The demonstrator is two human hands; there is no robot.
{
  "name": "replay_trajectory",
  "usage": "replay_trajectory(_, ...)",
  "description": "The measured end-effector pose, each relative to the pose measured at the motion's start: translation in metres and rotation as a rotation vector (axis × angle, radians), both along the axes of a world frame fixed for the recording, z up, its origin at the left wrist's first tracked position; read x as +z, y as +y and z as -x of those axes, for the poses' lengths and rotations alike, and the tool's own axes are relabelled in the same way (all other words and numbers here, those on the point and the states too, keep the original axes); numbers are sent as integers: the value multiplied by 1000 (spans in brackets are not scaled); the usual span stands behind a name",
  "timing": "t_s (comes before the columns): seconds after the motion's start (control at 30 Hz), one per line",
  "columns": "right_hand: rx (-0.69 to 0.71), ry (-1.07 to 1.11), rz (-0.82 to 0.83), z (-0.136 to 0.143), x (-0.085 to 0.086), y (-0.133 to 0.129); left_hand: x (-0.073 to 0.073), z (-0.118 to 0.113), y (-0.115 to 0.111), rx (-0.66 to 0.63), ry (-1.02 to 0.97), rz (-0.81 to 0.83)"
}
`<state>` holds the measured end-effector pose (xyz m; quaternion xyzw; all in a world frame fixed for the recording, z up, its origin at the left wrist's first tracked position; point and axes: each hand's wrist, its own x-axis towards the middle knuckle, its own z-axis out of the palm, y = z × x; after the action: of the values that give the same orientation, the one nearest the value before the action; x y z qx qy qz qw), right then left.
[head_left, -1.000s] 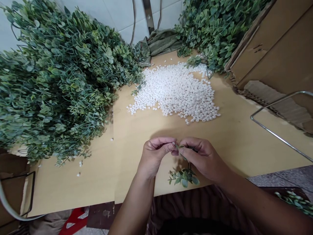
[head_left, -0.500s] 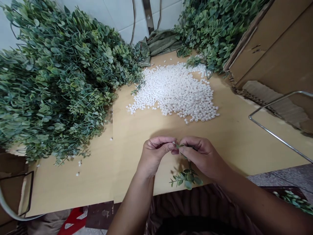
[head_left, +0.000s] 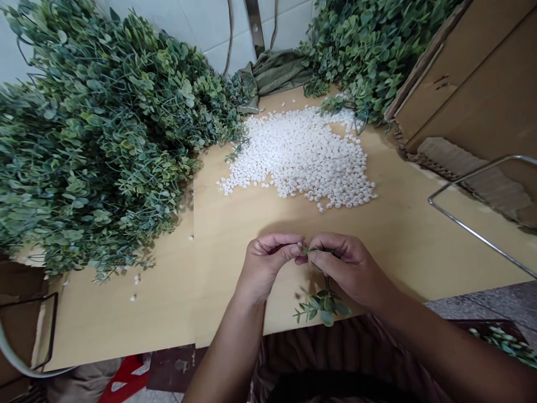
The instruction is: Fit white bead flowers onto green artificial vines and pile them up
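Low over the table's front part, my two hands meet with their fingertips almost touching. My right hand (head_left: 346, 266) pinches the stem of an artificial leaf sprig (head_left: 324, 307) between thumb and forefinger. Its leafy end hangs below that hand near the table's edge, and a green tip shows between the two hands. My left hand (head_left: 268, 263) is closed in a pinch at that tip; whatever its fingertips hold is too small to name. Beyond the hands lies a heap of small white plastic pieces (head_left: 300, 154).
A large pile of artificial greenery (head_left: 96, 140) fills the left side, with more greenery (head_left: 377, 50) at the back right. A cardboard box (head_left: 474, 84) and a bent metal wire frame (head_left: 465, 229) are on the right. A dark green cloth (head_left: 281, 73) lies against the tiled wall.
The hanging leaves of the sprig have shifted very slightly to the right. Both hands keep nearly the same place and the same pinch.
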<state>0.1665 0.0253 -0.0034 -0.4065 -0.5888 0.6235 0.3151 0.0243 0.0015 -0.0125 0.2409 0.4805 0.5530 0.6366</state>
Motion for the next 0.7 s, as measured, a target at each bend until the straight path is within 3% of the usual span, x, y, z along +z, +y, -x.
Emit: replay_trajectory(0.7,-14,9,-3,0,-4,-3,2,1,0,-68,46,-8)
